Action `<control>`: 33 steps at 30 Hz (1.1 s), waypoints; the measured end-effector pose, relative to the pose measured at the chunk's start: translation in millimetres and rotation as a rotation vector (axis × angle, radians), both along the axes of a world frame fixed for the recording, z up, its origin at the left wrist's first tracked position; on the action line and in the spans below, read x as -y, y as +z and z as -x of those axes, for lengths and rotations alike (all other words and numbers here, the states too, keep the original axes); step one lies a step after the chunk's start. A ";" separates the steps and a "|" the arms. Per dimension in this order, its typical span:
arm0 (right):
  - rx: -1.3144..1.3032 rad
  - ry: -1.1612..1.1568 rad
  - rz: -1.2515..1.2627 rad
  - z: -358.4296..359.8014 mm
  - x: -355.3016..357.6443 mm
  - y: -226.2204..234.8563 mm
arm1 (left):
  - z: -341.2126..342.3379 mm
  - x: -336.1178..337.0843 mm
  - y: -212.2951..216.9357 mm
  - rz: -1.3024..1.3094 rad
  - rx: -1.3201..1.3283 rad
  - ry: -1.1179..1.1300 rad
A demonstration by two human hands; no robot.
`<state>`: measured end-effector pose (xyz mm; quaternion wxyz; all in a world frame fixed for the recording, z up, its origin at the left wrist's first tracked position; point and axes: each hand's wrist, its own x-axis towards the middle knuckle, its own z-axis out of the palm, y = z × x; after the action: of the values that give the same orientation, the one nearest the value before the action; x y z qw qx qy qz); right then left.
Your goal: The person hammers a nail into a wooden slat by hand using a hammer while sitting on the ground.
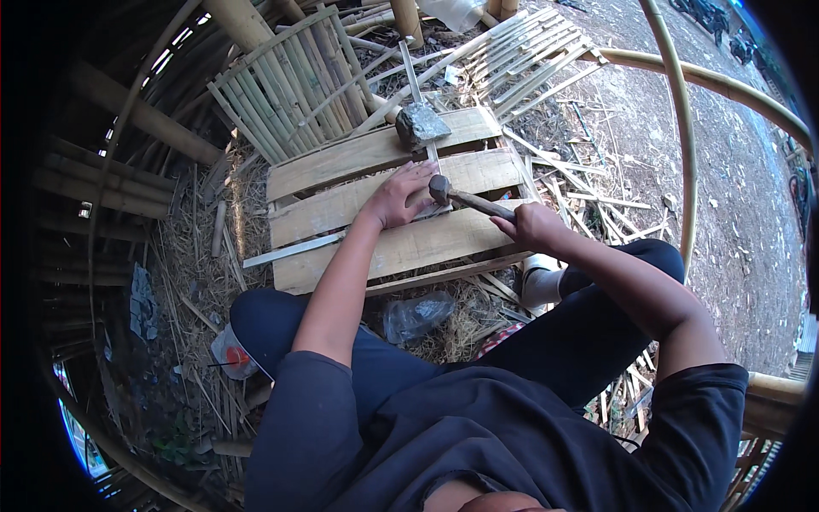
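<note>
My right hand is closed around the wooden handle of a hammer. The hammer's head is over the low slatted wooden bench, right beside my left hand. That hand lies with fingers stretched out and thumb apart, pressing on thin bamboo strips. One pale strip runs out to the left past the bench's edge. Another strip reaches away from me, with a grey stone block resting on it. Where the strips meet is partly hidden under my hand and the hammer head. Bare planks form the bench top.
A bamboo slat panel leans at the far left, and a second slatted piece lies at the far right. Split strips litter the ground. A clear plastic bag lies before me; a plastic cup stands near my left knee. Bamboo poles surround me.
</note>
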<state>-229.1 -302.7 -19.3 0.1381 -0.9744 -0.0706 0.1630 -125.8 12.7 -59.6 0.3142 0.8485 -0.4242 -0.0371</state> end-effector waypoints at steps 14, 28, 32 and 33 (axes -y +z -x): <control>-0.010 -0.030 -0.037 0.2 1.3 7.5 | 25.1 -2.6 -1.5 0.219 -0.306 0.161; -0.064 -0.037 -0.017 0.8 -5.1 9.8 | 37.4 6.0 -4.9 0.266 -0.338 0.331; -0.056 -0.037 -0.024 1.0 -3.1 9.0 | 41.2 8.5 -1.1 0.287 -0.318 0.368; -0.059 -0.035 -0.037 0.4 -3.3 9.1 | 40.8 8.0 -1.2 0.306 -0.320 0.395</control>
<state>-229.5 -299.4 -10.1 0.1607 -0.9675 -0.0526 0.1879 -166.6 4.7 -60.8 0.5025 0.8408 -0.1967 -0.0439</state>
